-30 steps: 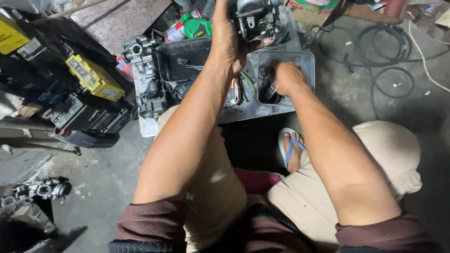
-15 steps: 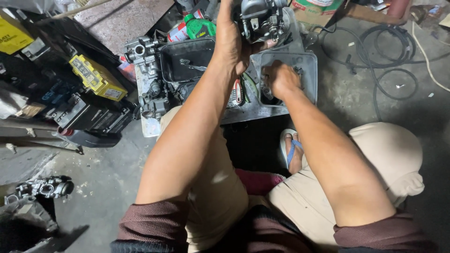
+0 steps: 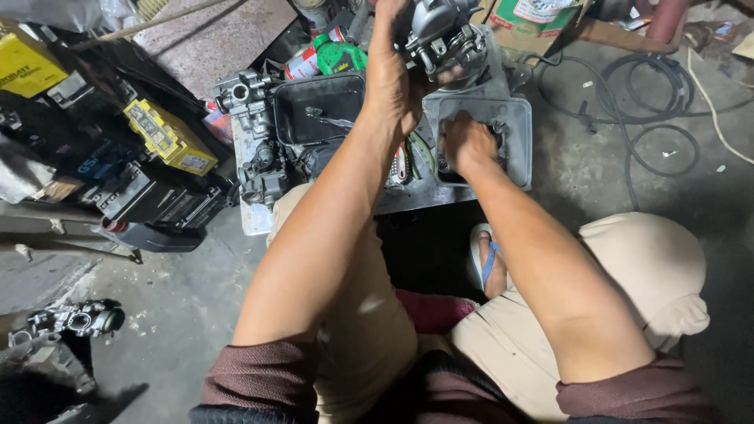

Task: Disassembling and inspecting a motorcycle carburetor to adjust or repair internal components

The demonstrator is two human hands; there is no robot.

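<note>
Two hands: left hand (image 3: 397, 82) at twelve o'clock, right hand (image 3: 465, 143) beside it. Two trays, black tray (image 3: 318, 106) and grey tray (image 3: 514, 137). One green bottle (image 3: 339, 56). Two yellow boxes (image 3: 166, 137), ten o'clock.

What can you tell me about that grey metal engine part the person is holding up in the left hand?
The carburetor is a dull grey cast-metal body, grimy, with small screws, brackets and a round housing on its side. The left hand grips it from the left and holds it raised above the grey plastic tray, near the picture's top edge, which cuts off its upper part. Nothing else visibly touches it; the right hand is lower, inside the tray.
</note>
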